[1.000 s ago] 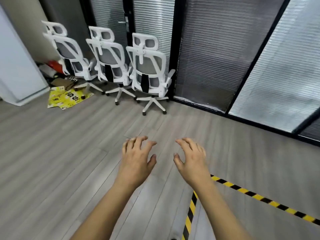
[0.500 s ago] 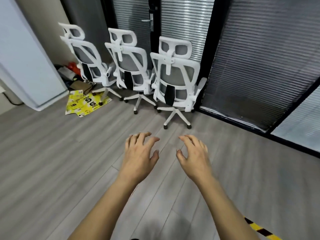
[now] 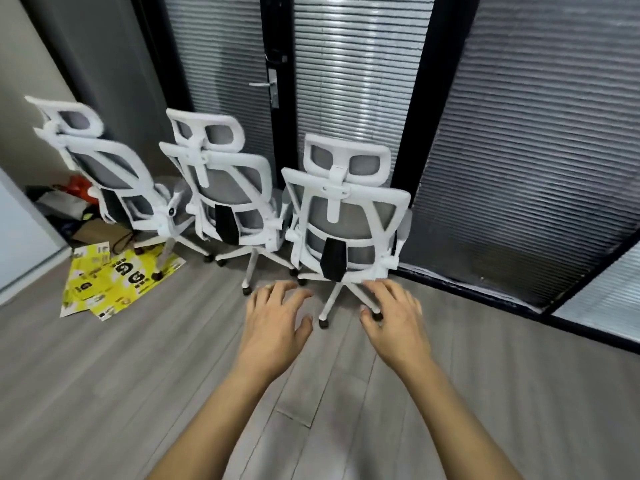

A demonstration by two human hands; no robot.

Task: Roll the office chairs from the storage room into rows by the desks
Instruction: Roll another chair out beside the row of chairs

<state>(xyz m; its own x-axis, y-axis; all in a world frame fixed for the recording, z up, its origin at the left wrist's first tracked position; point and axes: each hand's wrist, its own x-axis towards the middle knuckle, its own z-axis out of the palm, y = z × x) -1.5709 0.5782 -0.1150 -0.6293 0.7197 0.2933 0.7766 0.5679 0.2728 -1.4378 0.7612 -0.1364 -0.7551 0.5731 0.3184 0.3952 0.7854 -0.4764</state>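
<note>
Three white chairs with grey mesh backs stand in a row on the grey plank floor, backs to the camera, facing a glass wall with blinds. The right chair is nearest, the middle chair is just beside it, and the left chair is turned slightly away. The left grip and right grip reach toward the right chair, palms down, fingers spread, holding nothing. Yellow leaflets lie under the left chair's base.

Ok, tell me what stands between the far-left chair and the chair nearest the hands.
The head view shows one more white chair between the far-left chair and the nearest chair.
</note>
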